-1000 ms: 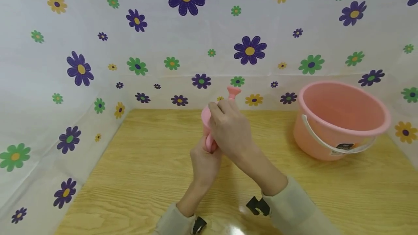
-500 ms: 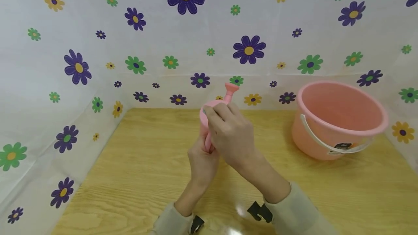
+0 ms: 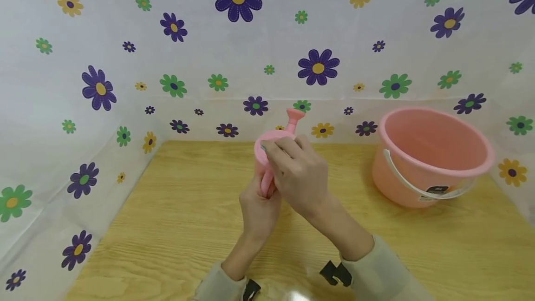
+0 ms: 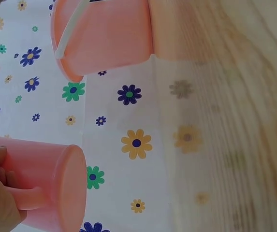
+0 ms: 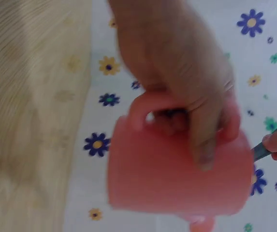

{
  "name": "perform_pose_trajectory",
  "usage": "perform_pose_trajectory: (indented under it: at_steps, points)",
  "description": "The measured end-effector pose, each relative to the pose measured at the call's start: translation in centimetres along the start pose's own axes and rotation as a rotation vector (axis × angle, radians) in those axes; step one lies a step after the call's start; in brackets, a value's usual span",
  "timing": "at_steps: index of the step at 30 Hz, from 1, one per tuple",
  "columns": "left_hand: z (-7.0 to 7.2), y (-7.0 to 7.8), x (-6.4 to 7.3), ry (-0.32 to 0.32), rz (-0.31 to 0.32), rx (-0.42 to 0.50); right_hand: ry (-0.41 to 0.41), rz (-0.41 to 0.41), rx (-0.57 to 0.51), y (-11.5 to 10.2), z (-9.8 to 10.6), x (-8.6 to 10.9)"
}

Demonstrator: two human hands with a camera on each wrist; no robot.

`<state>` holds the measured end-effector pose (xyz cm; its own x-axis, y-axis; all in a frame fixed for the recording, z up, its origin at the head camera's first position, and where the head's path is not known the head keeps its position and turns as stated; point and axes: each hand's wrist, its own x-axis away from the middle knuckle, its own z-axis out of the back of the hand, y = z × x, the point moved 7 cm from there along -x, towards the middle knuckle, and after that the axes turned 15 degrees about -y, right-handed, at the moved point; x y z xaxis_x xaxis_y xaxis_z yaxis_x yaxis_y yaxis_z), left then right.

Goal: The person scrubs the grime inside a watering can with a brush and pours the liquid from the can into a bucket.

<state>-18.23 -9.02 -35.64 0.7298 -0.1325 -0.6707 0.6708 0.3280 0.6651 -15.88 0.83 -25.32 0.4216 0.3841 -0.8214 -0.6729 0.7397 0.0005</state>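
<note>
A pink toy watering can [image 3: 261, 158] is held up above the table, its spout with a flared rose [image 3: 295, 114] pointing away toward the wall. My left hand [image 3: 259, 215] grips it by the handle, the thumb lying along its side in the right wrist view. My right hand [image 3: 302, 178] is over the top opening of the can. Its fingers pinch a thin grey-green stick [image 5: 261, 151], whose far end is hidden behind the can's rim in the right wrist view. In the left wrist view the can's flat bottom [image 4: 73, 188] faces sideways.
A pink bucket [image 3: 388, 185] with a white handle [image 3: 403, 181] stands on the right of the wooden table [image 3: 179, 208]. A white cloth [image 3: 200, 36] printed with flowers hangs along the back and sides.
My right hand has shifted slightly right and down, so more of the can's top and the stick's tip show. The can has moved slightly left, still in my left hand.
</note>
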Motion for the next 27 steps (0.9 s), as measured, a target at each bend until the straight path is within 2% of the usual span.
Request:
perform_pose_trajectory:
  at_steps: [5,11,13,17,22,27]
  points:
    - [0.1,0.2,0.2,0.015,-0.022,0.008,0.023,-0.045,-0.040,1.0,-0.3,0.7]
    - [0.4,0.7,0.2,0.042,-0.064,0.033,0.113,0.080,-0.046,0.2,0.6,1.1]
    - [0.5,0.6,0.1,0.048,-0.056,0.045,0.097,0.091,-0.018,0.2,0.3,0.9]
    - [0.3,0.3,0.0,0.044,-0.015,0.068,0.045,0.056,0.037,0.7,-0.4,0.8]
    - [0.0,-0.1,-0.1,0.017,0.011,0.078,0.044,0.060,0.088,0.4,0.0,0.6]
    - [-0.1,-0.3,-0.1,0.015,0.033,0.097,-0.033,0.034,0.122,0.6,-0.7,0.1]
